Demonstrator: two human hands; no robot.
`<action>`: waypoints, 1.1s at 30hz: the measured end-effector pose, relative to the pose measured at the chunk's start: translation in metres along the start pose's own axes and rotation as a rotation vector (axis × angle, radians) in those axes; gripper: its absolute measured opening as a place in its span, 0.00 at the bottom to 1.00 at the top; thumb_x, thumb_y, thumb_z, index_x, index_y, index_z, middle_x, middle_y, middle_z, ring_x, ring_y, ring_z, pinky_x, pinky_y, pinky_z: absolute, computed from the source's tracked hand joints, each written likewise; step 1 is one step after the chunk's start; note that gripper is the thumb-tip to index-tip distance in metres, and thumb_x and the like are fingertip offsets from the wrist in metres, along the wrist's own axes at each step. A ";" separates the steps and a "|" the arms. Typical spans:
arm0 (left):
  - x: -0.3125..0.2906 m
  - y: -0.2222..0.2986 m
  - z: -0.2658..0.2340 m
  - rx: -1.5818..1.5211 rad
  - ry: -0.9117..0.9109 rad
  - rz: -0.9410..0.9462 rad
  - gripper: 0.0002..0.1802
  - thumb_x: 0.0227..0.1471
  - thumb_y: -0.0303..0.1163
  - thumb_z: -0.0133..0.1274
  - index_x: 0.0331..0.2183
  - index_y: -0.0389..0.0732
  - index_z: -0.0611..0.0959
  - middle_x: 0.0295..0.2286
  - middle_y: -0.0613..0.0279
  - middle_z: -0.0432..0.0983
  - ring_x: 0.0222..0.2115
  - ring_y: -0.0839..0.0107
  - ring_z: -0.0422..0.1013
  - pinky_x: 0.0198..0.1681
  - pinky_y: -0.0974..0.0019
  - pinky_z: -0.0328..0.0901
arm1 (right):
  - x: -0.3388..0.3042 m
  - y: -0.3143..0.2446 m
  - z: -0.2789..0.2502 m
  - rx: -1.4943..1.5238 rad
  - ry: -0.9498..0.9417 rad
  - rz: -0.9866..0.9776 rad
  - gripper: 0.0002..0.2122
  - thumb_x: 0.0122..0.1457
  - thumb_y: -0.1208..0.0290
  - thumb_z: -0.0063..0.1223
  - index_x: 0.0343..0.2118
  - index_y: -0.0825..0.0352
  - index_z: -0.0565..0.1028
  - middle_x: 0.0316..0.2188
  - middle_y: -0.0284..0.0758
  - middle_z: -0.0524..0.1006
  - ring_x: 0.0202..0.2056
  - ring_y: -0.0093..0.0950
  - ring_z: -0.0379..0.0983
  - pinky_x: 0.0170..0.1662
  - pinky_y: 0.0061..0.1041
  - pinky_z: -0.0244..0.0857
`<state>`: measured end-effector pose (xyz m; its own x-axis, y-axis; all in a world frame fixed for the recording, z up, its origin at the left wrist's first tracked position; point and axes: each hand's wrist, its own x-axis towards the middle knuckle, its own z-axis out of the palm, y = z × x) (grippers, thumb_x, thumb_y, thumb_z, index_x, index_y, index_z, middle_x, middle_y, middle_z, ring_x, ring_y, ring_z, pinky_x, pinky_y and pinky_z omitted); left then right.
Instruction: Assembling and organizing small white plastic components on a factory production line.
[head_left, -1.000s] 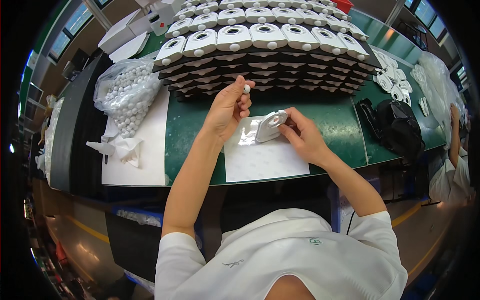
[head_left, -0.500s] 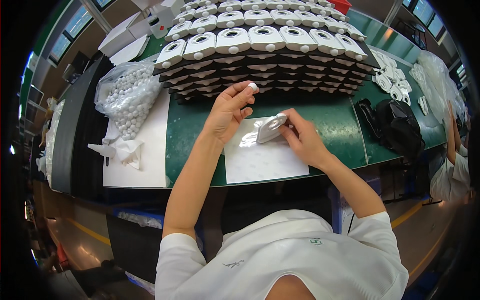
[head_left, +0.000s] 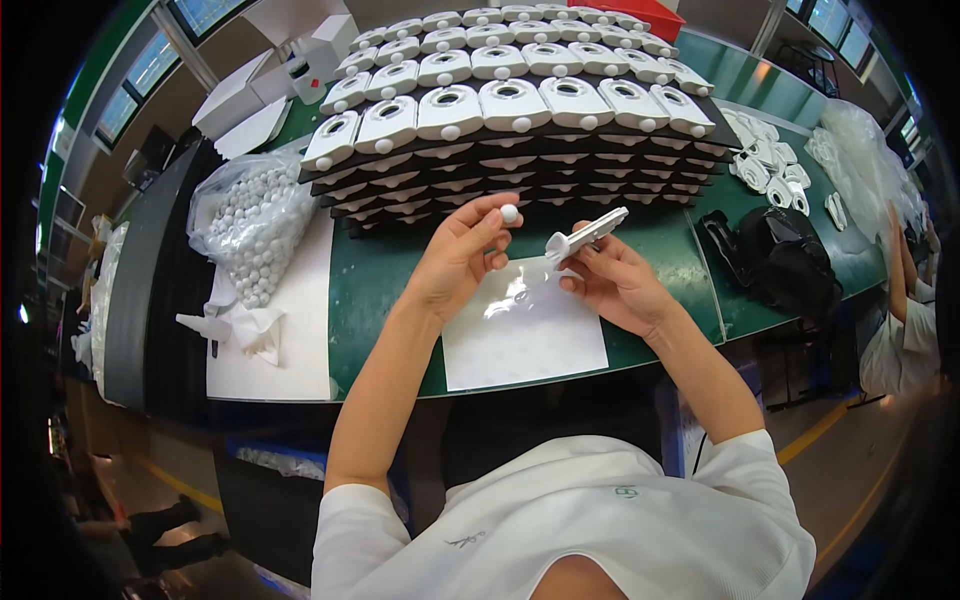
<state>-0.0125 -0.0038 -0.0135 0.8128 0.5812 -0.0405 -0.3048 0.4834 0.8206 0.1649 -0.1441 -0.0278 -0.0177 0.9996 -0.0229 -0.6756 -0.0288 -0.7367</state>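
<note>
Two hands hold small white parts above a tabletop sheet.

The left hand point(head_left: 455, 265) has its grip pinched on a ball point(head_left: 509, 213) at the fingertips; the right hand point(head_left: 615, 285) has its grip closed on a flat white part point(head_left: 585, 236), edge-on, at the ball's 3 o'clock, just apart. A white sheet point(head_left: 525, 340) lies under both, at 6 o'clock. Stacked trays point(head_left: 510, 150) stand at 12 o'clock, a bag of balls point(head_left: 250, 225) at 9 o'clock.

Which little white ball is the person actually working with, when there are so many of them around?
Start at the green workbench and the black trays of white housings stacked along its back. Just in front of them, above a white sheet, the left hand is raised. The ball is pinched at its fingertips, alone and bare, unlike those heaped in the clear bag.
</note>
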 end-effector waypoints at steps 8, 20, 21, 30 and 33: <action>-0.001 -0.003 0.002 0.040 -0.011 -0.004 0.12 0.54 0.38 0.54 0.35 0.39 0.79 0.24 0.72 0.70 0.23 0.84 0.60 0.26 0.79 0.58 | 0.006 -0.018 0.001 -0.227 -0.143 -0.269 0.09 0.58 0.79 0.48 0.41 0.62 0.68 0.45 0.34 0.72 0.48 0.26 0.68 0.52 0.28 0.62; 0.001 -0.005 0.000 0.042 -0.049 0.085 0.18 0.49 0.26 0.57 0.44 0.38 0.77 0.36 0.63 0.77 0.31 0.82 0.68 0.34 0.78 0.64 | 0.010 -0.038 0.010 -1.592 -0.260 -1.115 0.12 0.35 0.85 0.60 0.22 0.65 0.69 0.38 0.31 0.78 0.42 0.34 0.70 0.43 0.27 0.68; 0.001 -0.006 0.000 0.046 -0.049 0.082 0.18 0.49 0.26 0.57 0.44 0.38 0.77 0.36 0.63 0.77 0.31 0.82 0.68 0.34 0.78 0.63 | 0.011 -0.036 0.008 -1.534 -0.224 -1.084 0.12 0.36 0.85 0.60 0.23 0.65 0.69 0.38 0.32 0.77 0.43 0.33 0.70 0.44 0.27 0.68; 0.000 -0.010 0.010 0.190 -0.026 0.094 0.15 0.51 0.29 0.57 0.42 0.37 0.77 0.30 0.68 0.75 0.27 0.82 0.65 0.32 0.76 0.60 | 0.019 -0.009 -0.011 -0.407 -0.017 -0.444 0.07 0.58 0.78 0.50 0.37 0.63 0.64 0.40 0.37 0.73 0.44 0.26 0.70 0.49 0.27 0.64; 0.000 -0.010 0.011 0.210 -0.034 0.077 0.14 0.51 0.30 0.57 0.40 0.37 0.77 0.30 0.68 0.75 0.26 0.82 0.64 0.32 0.77 0.60 | 0.020 -0.008 -0.014 -0.330 0.064 -0.331 0.06 0.61 0.76 0.46 0.38 0.62 0.63 0.39 0.35 0.72 0.44 0.25 0.70 0.49 0.28 0.64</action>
<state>-0.0032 -0.0161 -0.0155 0.8085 0.5869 0.0430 -0.2591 0.2893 0.9215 0.1803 -0.1241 -0.0313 0.2114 0.9534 0.2152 -0.3671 0.2815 -0.8866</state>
